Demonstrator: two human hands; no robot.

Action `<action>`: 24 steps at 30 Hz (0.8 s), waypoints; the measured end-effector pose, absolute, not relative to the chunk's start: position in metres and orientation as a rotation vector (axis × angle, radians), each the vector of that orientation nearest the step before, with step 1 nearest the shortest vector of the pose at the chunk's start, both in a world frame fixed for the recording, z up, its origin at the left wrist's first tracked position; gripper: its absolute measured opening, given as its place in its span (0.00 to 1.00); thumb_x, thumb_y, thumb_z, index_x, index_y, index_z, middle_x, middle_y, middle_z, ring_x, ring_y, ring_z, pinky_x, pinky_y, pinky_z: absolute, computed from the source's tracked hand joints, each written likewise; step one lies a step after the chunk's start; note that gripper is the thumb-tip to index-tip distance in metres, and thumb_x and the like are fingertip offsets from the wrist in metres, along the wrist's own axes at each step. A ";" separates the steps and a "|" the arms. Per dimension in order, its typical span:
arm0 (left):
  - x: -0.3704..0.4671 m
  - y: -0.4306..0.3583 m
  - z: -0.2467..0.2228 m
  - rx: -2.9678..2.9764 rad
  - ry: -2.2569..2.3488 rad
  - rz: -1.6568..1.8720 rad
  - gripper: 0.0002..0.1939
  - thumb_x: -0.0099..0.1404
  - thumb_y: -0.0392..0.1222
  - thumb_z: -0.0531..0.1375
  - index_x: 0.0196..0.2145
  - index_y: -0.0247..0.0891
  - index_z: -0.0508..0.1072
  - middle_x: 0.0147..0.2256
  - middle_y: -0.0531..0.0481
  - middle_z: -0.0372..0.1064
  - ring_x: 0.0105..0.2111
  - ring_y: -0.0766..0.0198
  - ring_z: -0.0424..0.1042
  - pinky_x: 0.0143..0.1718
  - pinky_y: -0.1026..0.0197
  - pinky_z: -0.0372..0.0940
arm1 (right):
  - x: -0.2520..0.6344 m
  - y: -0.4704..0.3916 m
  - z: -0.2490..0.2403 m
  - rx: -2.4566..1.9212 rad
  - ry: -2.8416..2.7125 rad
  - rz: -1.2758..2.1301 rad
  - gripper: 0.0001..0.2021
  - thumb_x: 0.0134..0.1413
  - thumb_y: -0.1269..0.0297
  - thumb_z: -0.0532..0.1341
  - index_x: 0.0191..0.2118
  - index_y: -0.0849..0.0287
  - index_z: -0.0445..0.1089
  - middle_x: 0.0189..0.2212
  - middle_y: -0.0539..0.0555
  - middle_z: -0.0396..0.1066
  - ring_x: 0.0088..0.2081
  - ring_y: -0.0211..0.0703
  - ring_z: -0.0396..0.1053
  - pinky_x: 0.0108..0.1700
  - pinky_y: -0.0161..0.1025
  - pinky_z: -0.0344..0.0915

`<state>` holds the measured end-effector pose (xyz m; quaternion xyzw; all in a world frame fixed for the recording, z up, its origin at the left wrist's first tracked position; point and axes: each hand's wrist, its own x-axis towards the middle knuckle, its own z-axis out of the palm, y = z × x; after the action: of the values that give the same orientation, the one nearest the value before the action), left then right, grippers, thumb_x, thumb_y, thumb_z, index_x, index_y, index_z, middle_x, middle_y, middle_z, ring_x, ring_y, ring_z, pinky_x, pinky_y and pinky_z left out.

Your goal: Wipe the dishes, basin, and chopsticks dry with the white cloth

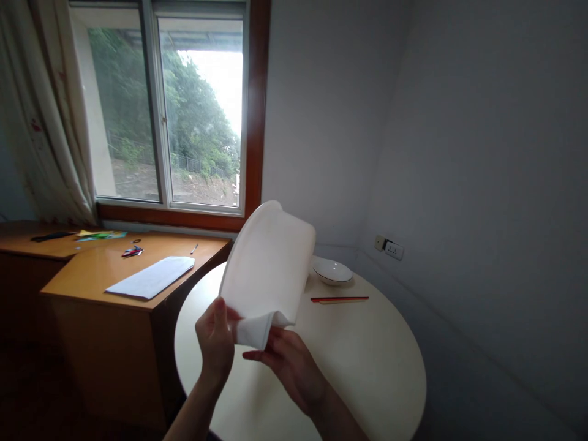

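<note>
A white basin (pixel 271 263) is held up on its side above the round table, its rim toward the left and its base toward the right. My left hand (pixel 215 340) is closed on the lower part of the rim, thumb on the near side. A white cloth (pixel 255 329) lies against the lower wall of the basin. Below it, my right hand (pixel 291 364) holds the cloth, with some fingers hidden behind it and one digit stretched to the left. The basin's inside faces away from view.
On the white round table (pixel 367 355) stand a white bowl (pixel 333 272) and red and tan chopsticks (pixel 340 299). The wooden desk (pixel 92 275) at left bears a white folded sheet (pixel 151 277), a pen (pixel 194 248) and small colourful items (pixel 133 251). A wall socket (pixel 394 249) is at right.
</note>
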<state>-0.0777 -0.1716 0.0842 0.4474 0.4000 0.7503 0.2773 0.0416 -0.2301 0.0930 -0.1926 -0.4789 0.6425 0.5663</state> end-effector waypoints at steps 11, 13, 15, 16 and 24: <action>-0.078 -0.179 0.091 1.451 1.132 2.047 0.26 0.60 0.58 0.50 0.13 0.38 0.66 0.14 0.51 0.64 0.17 0.65 0.64 0.21 0.62 0.60 | 0.047 -0.224 0.111 -0.784 -1.226 1.074 0.08 0.41 0.65 0.59 0.28 0.61 0.74 0.24 0.52 0.71 0.26 0.39 0.66 0.27 0.36 0.64; -0.078 -0.180 0.092 1.451 1.132 2.040 0.26 0.60 0.58 0.49 0.13 0.39 0.66 0.14 0.51 0.65 0.17 0.64 0.64 0.22 0.61 0.60 | 0.049 -0.224 0.115 -0.832 -1.241 0.984 0.05 0.39 0.68 0.58 0.24 0.61 0.72 0.20 0.50 0.69 0.23 0.37 0.63 0.23 0.34 0.62; -0.079 -0.180 0.092 1.438 1.139 2.033 0.27 0.60 0.58 0.49 0.13 0.39 0.67 0.14 0.50 0.66 0.17 0.64 0.65 0.23 0.61 0.61 | 0.051 -0.224 0.119 -0.885 -1.255 0.902 0.04 0.39 0.68 0.57 0.22 0.60 0.69 0.18 0.49 0.67 0.21 0.35 0.61 0.21 0.33 0.59; -0.079 -0.180 0.092 1.431 1.145 2.029 0.27 0.60 0.58 0.49 0.13 0.39 0.67 0.14 0.50 0.66 0.17 0.64 0.65 0.23 0.61 0.61 | 0.053 -0.224 0.121 -0.911 -1.266 0.872 0.04 0.40 0.68 0.57 0.22 0.60 0.68 0.17 0.49 0.66 0.20 0.34 0.60 0.20 0.32 0.58; -0.078 -0.181 0.089 1.419 1.145 2.005 0.27 0.60 0.59 0.50 0.13 0.39 0.66 0.14 0.51 0.66 0.18 0.63 0.65 0.24 0.60 0.61 | 0.066 -0.219 0.138 -1.077 -1.346 0.436 0.08 0.43 0.68 0.57 0.34 0.59 0.64 0.19 0.44 0.60 0.22 0.34 0.58 0.24 0.32 0.56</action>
<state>-0.0783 -0.1810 0.0885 0.5114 0.4127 0.7228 0.2139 0.0655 -0.2191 0.1378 -0.4704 -0.5876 0.1903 0.6303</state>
